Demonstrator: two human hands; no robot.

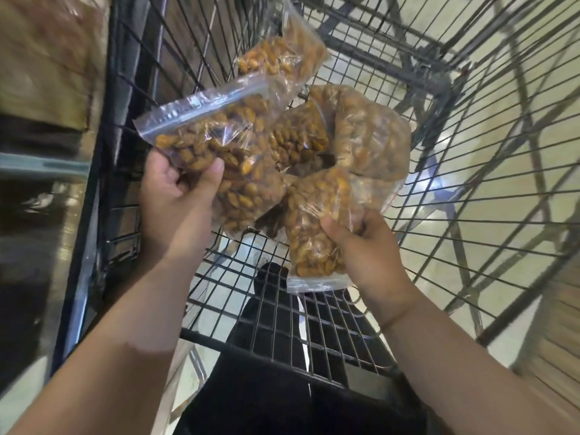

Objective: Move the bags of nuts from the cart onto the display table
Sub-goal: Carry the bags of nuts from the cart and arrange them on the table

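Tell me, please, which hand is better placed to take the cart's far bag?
Probably left: the left hand is nearer that bag; the right hand is farther. Both hold bags.

— Where is it open?
— Upper centre of the frame, inside the cart [433,80], above its wire floor [354,86]; the basket lies open from above.
— What blocks?
— The left wall [135,76] at left; the right wall [502,158] at right; the near grid [270,312] at bottom centre; the bags of nuts [251,158] crowd the middle.
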